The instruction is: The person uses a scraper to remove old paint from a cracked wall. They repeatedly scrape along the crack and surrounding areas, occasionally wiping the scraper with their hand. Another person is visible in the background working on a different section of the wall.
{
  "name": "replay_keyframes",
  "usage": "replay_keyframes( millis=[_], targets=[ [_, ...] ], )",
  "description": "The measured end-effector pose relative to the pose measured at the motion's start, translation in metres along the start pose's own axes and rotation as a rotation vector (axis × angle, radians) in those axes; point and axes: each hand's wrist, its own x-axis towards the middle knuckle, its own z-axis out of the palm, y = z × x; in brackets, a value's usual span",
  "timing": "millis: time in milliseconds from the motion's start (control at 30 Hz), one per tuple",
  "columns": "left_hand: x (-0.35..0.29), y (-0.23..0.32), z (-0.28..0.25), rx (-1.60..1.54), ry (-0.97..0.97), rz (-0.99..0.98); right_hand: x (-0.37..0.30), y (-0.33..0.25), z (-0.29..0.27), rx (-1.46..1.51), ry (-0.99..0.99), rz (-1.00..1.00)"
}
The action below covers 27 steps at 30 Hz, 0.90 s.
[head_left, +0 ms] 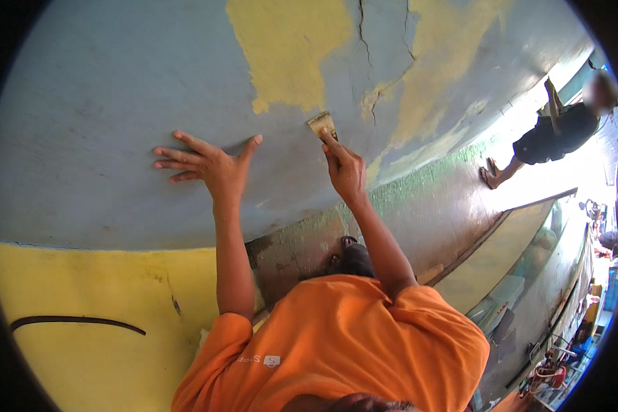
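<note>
A blue-grey painted wall (117, 137) stands before me, with bare yellow patches where the top paint is gone. My left hand (216, 168) is spread on the grey paint, fingers apart, holding nothing. To its right, my right hand (347, 168) grips a scraper (321, 123) with a flat, worn blade. The blade meets the wall just below the lower edge of a large yellow patch (288, 55); its handle is mostly hidden in my fingers. Dark cracks (364, 41) run down the wall to the right of that patch.
At left is a yellow wall (103, 288) with a dark curved strip (75, 320) on it. A person (556, 137) in dark clothes stands in the bright opening at far right. A glass-sided case (515, 275) and assorted clutter (563, 371) line the right side.
</note>
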Motion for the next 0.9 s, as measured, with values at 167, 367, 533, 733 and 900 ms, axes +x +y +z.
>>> replay_keyframes(
  millis=[167, 367, 533, 733, 900],
  targets=[
    [0.0, 0.001, -0.002, 0.085, -0.009, -0.008, 0.001, -0.011, -0.003, 0.044, 0.053, -0.049],
    [0.0, -0.002, 0.001, -0.004, 0.026, 0.008, 0.005, -0.018, -0.004, 0.037, -0.028, 0.09],
    [0.001, 0.003, 0.0, 0.04, 0.065, 0.04, 0.011, -0.017, -0.001, 0.094, 0.093, -0.022],
    [-0.001, 0.007, 0.002, -0.049, 0.032, 0.009, 0.004, -0.009, -0.004, 0.085, 0.058, 0.046],
    [-0.001, 0.007, 0.01, 0.058, 0.02, -0.003, 0.002, -0.013, -0.006, 0.078, 0.039, 0.129]
  ],
)
